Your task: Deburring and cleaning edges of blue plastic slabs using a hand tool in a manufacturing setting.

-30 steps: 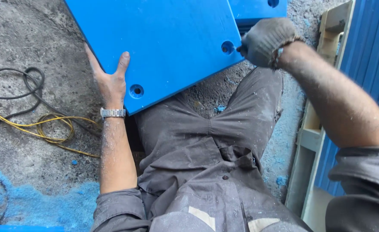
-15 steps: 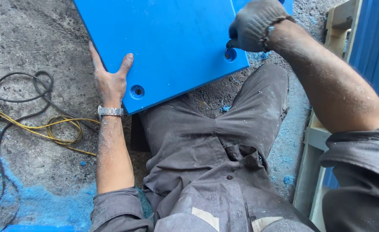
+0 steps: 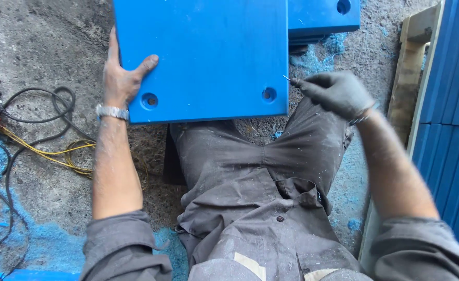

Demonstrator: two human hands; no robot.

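Observation:
A thick blue plastic slab with round countersunk holes near its corners lies flat on the concrete ahead of my knees. My left hand, bare with a metal wristwatch, grips the slab's left edge, thumb on top beside a hole. My right hand wears a dark glove and hovers just off the slab's right edge, fingers pinched on a small thin metal piece. A second hole sits near the slab's lower right corner.
Another blue slab lies behind the first. Black and yellow cables coil on the left floor. Blue shavings litter the concrete. A wooden frame and stacked blue panels stand on the right.
The slab has turned from tilted to square before me. My right hand left the slab's far right corner and pulled back toward the near corner, off the edge.

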